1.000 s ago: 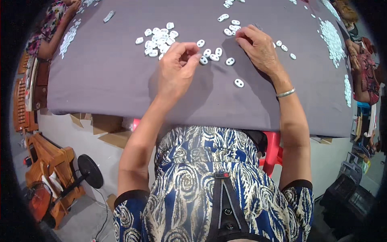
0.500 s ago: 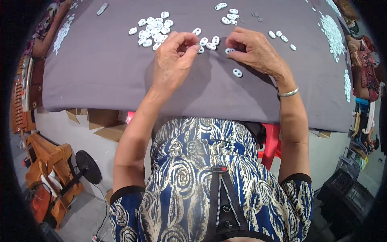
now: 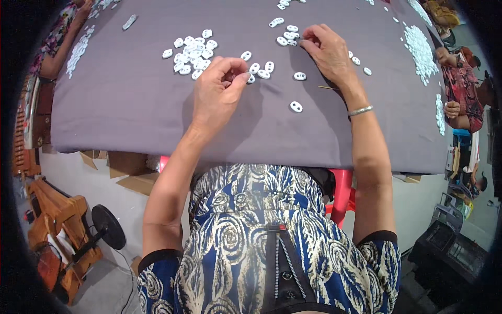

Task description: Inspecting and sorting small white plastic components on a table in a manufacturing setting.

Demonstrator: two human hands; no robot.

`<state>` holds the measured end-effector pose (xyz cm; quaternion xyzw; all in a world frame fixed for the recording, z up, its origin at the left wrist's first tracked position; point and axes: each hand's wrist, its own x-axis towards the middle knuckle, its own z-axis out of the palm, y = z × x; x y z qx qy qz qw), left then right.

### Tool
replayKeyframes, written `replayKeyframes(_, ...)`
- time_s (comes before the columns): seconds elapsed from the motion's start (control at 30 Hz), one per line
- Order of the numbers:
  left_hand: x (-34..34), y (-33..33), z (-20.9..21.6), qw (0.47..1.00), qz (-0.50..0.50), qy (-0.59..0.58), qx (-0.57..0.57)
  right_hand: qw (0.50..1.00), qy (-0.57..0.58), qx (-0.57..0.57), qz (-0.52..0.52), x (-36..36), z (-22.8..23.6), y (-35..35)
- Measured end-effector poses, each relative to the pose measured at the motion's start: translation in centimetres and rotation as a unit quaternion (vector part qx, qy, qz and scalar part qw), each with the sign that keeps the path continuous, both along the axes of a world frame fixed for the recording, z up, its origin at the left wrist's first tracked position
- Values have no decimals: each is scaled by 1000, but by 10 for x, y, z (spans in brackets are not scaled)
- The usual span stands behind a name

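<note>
Small white oval pieces with two dark holes lie about on the grey cloth. My left hand (image 3: 222, 86) is closed in a pinch, with one white oval piece (image 3: 251, 79) at its thumb and fingertip, partly hidden. Several more pieces (image 3: 263, 74) lie just beyond it. My right hand (image 3: 328, 52) reaches farther out, thumb and forefinger drawn together beside a small cluster of white pieces (image 3: 282, 41); what is between them is too small to make out. Between my hands lies a loose oval piece (image 3: 299, 76), with another piece (image 3: 296, 107) nearer me.
A pile of white pieces (image 3: 193, 51) sits beyond my left hand. A thin brass-coloured stick (image 3: 328, 87) lies by my right wrist. Bigger heaps (image 3: 420, 52) line the right side, where another person's hand (image 3: 451, 109) rests. Another person's arm (image 3: 56, 62) shows at far left.
My right hand has let go of an oval piece, which now lies on the cloth, and moved away to the far cluster. The left hand keeps its pinch. The whole view has shifted slightly.
</note>
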<state>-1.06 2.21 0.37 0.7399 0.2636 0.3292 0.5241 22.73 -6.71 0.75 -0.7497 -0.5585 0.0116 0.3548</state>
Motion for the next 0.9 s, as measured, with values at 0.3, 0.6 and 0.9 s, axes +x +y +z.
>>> replayKeyframes(0.3, -1, 0, 0, 1000, -2, -15, -17, 999, 38, -24, 9, -17, 13, -12)
replayKeyframes(0.6, -1, 1, 0, 1000, -3, -10, -22, 950, 309, -1, 42, -12, 19, -18)
replayKeyframes(0.9, 0, 2, -4, 1000, -3, -8, -20, 965, 250, -65, 52, -7, 19, -24)
